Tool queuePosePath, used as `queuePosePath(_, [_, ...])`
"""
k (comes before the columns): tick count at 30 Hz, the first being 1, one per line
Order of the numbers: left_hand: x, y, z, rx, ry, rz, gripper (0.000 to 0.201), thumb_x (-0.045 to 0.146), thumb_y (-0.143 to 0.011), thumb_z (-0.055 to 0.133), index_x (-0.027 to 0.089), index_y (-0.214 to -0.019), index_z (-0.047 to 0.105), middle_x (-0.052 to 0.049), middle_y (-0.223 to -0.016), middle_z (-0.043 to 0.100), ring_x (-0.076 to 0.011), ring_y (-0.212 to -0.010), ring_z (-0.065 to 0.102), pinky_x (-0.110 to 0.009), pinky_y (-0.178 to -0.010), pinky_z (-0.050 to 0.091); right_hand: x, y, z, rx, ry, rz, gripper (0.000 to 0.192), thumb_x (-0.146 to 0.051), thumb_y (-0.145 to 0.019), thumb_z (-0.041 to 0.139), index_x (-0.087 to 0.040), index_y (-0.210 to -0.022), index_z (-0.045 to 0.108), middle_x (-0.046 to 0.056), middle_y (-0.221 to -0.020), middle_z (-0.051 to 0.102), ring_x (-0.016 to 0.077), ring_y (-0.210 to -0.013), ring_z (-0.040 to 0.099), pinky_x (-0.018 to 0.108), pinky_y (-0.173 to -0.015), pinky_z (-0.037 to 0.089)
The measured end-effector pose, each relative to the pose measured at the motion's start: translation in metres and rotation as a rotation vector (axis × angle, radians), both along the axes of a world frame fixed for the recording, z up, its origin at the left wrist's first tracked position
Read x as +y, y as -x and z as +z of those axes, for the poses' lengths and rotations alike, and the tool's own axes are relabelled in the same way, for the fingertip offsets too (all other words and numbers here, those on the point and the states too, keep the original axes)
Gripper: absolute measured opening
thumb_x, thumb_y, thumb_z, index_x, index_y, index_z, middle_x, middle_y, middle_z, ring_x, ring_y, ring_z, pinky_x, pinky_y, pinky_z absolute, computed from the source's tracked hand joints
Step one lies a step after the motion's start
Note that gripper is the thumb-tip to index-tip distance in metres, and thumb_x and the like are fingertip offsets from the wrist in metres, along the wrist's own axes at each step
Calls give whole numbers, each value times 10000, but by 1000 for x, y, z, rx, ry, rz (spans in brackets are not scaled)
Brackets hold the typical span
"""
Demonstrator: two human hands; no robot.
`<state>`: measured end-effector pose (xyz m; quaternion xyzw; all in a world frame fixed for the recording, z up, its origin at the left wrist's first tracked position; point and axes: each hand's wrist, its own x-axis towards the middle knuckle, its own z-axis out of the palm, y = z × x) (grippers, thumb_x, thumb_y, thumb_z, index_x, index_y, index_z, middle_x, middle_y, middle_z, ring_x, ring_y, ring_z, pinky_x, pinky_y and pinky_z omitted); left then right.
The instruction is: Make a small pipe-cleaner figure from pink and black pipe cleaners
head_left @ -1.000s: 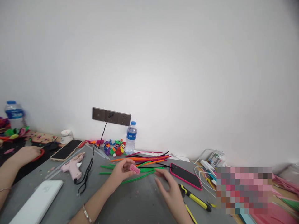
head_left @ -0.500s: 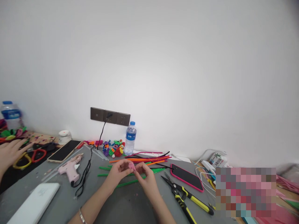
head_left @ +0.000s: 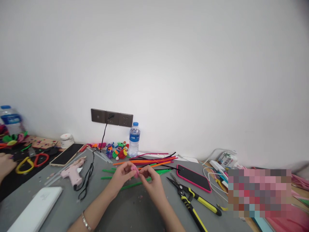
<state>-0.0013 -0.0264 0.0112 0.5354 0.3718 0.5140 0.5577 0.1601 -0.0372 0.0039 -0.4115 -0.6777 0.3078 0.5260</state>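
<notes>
One pale wall (head_left: 169, 64) fills the far side, behind a grey bench (head_left: 130, 212). On the bench, just right of the right forearm, yellow-and-black pliers (head_left: 181, 191) lie with handles spread; a sideways swing of that arm could knock them against the pink-edged phone (head_left: 193, 178) beyond. To the left, a pink glue gun (head_left: 72, 174) lies on its side, its black cord (head_left: 89, 177) seemingly running to the wall socket (head_left: 112, 118). If it is live, the nozzle may be hot, and the left forearm catching the loose cord could drag it.

A capped bottle (head_left: 134, 138) stands at the far middle, another bottle (head_left: 11, 119) at the far left; both may hold water, but how much cannot be told. A white tub (head_left: 67, 141) sits between them, its inside hidden. A bump could topple the middle bottle onto the small bright figures (head_left: 123, 151) just beside it.

Smallest is the pink piece (head_left: 135, 170), held above the green stems (head_left: 131, 186). The left hand (head_left: 123, 175) has its fingers closed on it; the right hand (head_left: 151, 178) pinches its right edge. It could slip or lose its shape if the two pulled unevenly.
</notes>
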Motion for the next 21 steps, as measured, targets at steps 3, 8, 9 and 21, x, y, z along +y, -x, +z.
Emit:
queuePosePath(3, [-1, 0, 2, -14, 36, 10, 220, 346, -725, 731, 163, -786, 625, 18, -672, 593, -107, -587, 496, -190, -522, 363, 0, 0, 1, 19, -9, -4, 48, -177, -800, 553, -179, -777, 595, 8, -707, 599, 150, -647, 537, 239, -609, 419])
queuePosePath(8, [0, 0, 1, -60, 54, 15, 238, 356, -703, 754, 161, -785, 643, 21, -660, 595, -102, -576, 487, -196, -543, 366, -1, 1, 3, 60, -38, 0, 49, -186, -808, 554, -179, -839, 591, 15, -735, 611, 151, -660, 561, 238, -613, 438])
queuePosePath(9, [0, 0, 1, -70, 61, 24, 240, 354, -696, 761, 161, -782, 648, 20, -658, 594, -101, -576, 484, -197, -546, 366, -2, 1, 3, 66, -40, 5, 58, -187, -808, 557, -180, -854, 593, 15, -737, 613, 151, -663, 565, 237, -615, 442])
queuePosePath(21, [6, 3, -4, -297, 161, 85, 286, 382, -659, 801, 159, -764, 655, -6, -697, 632, -126, -653, 562, -213, -590, 408, -4, 13, 17, 44, -224, -61, 99, -173, -876, 488, -189, -897, 584, 30, -786, 607, 157, -705, 571, 244, -649, 457])
